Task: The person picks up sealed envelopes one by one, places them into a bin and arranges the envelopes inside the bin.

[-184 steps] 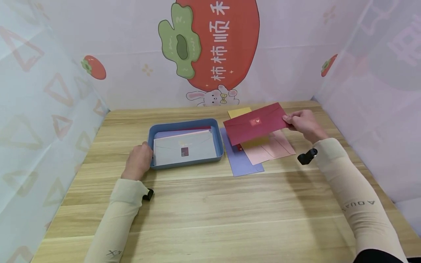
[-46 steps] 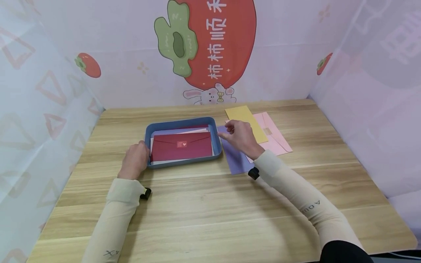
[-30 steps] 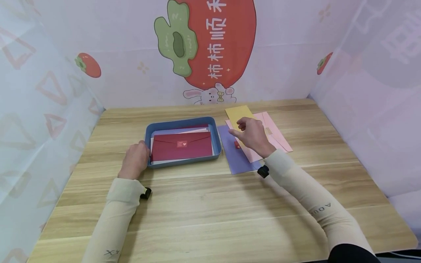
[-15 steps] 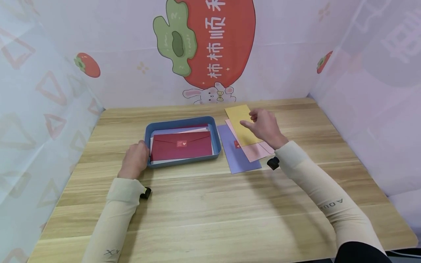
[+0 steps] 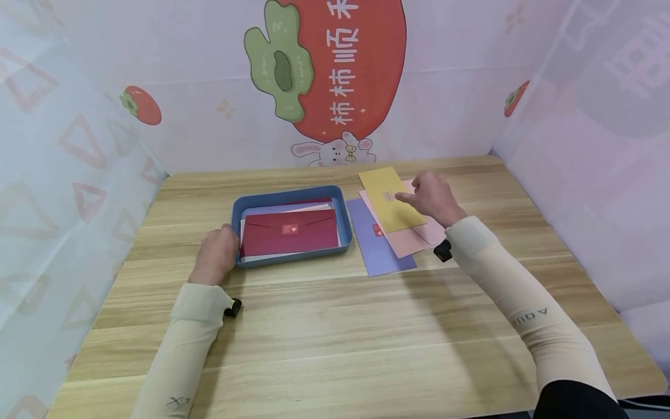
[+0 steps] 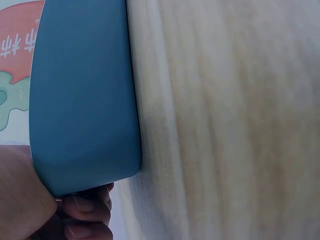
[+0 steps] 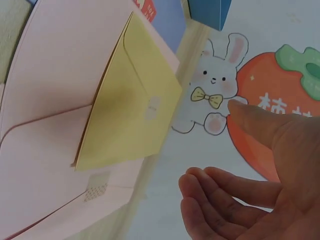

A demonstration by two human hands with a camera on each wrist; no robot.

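Note:
At the left end of the blue tray (image 5: 293,259), my left hand (image 5: 216,254) grips the wall. In the left wrist view, curled fingers (image 6: 87,207) show below the tray's corner (image 6: 85,110). Inside the tray a dark red envelope (image 5: 267,235) with a pink sticker lies on top of other envelopes. My right hand (image 5: 431,198) is held above the yellow envelope (image 5: 389,215), thumb and fingers apart. The right wrist view shows nothing between thumb and fingers (image 7: 225,200). Under the yellow envelope lie a pink envelope (image 5: 405,244) and a purple envelope (image 5: 374,256), overlapping.
The wooden table (image 5: 324,343) carries the tray on the left and the loose envelopes to its right. A printed cloth wall (image 5: 199,128) stands behind the table, with cloth walls at both sides.
Since the oldest frame, the dark red envelope has gone from my right hand into the tray. My right hand has since moved right, from the tray to the yellow envelope. My left hand stays put.

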